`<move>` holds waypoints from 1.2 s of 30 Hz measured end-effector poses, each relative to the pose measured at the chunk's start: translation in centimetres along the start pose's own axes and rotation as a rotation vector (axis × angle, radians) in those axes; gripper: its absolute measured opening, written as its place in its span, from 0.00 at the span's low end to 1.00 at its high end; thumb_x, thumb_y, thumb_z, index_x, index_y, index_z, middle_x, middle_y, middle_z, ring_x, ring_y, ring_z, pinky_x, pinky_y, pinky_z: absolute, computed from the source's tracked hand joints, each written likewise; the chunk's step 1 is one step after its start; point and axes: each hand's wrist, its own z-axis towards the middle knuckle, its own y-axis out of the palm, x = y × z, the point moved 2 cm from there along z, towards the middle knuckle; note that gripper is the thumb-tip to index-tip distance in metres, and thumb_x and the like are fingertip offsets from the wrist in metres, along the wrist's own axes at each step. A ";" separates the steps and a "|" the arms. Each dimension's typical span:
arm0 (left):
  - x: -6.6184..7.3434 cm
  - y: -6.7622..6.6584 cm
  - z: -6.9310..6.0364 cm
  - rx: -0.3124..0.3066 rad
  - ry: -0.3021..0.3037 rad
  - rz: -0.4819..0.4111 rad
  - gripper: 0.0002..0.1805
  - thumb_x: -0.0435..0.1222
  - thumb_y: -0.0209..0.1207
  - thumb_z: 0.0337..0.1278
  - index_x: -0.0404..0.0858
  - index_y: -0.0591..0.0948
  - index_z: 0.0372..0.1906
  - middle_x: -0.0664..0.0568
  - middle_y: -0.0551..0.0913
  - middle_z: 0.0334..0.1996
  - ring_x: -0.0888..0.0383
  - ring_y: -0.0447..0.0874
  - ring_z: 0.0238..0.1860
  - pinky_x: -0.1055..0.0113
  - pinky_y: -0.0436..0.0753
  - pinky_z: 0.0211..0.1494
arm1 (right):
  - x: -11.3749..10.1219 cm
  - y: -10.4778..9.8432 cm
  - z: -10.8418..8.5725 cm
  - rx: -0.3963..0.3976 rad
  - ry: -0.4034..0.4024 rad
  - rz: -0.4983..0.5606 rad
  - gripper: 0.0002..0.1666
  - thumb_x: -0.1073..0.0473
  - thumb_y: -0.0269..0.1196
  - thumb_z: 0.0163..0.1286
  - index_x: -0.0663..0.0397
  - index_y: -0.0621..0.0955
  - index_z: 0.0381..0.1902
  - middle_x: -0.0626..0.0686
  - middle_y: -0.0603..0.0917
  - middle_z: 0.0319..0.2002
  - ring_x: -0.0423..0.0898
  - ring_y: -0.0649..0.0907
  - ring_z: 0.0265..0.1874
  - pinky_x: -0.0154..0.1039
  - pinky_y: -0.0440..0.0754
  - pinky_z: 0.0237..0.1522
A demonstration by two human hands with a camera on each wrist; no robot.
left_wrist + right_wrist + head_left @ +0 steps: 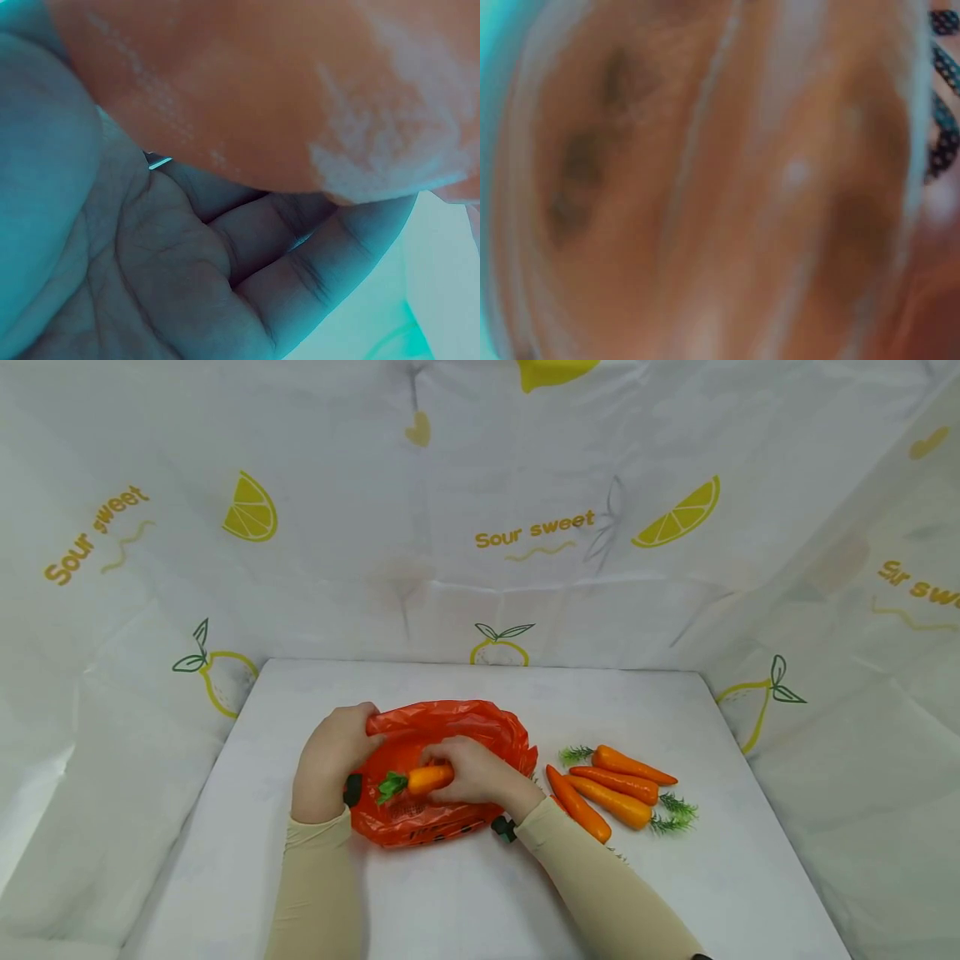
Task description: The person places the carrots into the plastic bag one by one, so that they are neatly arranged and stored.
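Carrot [431, 779] in the right hand's [474, 770] grip over the red bag [450, 711], left hand [330, 762] holding its edge — apparently bagging; next calls for lowering, then release.

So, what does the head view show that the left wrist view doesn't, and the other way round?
Head only: a carrot held in the right hand, plus more carrots lying off to the right.
Left wrist only: the palm of the left hand and the creased insides of its fingers, close up.
Both: the left hand and part of the bag.
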 end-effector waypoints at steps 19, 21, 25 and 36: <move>0.1 -0.1 0.0 -0.010 -0.003 -0.015 0.17 0.39 0.69 0.74 0.35 0.85 0.61 0.43 0.92 0.49 0.47 0.86 0.44 0.46 0.88 0.54 | 1.0 1.8 0.3 -0.067 0.071 -0.055 0.19 0.52 0.81 0.69 0.40 0.88 0.55 0.37 0.86 0.45 0.39 0.81 0.47 0.35 0.84 0.57; 0.1 -0.1 0.0 -0.016 -0.008 -0.018 0.18 0.39 0.69 0.75 0.35 0.84 0.61 0.43 0.92 0.49 0.48 0.86 0.44 0.47 0.88 0.54 | 0.9 1.9 0.2 -0.073 0.083 -0.066 0.20 0.52 0.81 0.69 0.40 0.88 0.56 0.37 0.86 0.46 0.39 0.81 0.47 0.36 0.84 0.59; 0.1 0.0 0.1 -0.013 -0.009 -0.016 0.18 0.39 0.69 0.75 0.35 0.85 0.61 0.43 0.92 0.49 0.48 0.86 0.44 0.47 0.88 0.55 | 0.8 2.1 0.2 -0.083 0.104 -0.090 0.22 0.51 0.81 0.69 0.40 0.88 0.59 0.37 0.87 0.48 0.38 0.81 0.48 0.37 0.84 0.61; -0.2 0.1 0.1 -0.009 -0.006 -0.006 0.18 0.40 0.69 0.75 0.35 0.85 0.61 0.43 0.92 0.49 0.48 0.86 0.43 0.47 0.87 0.54 | 0.8 2.2 0.3 -0.095 0.106 -0.117 0.22 0.49 0.81 0.70 0.38 0.88 0.59 0.37 0.87 0.50 0.38 0.81 0.50 0.38 0.84 0.63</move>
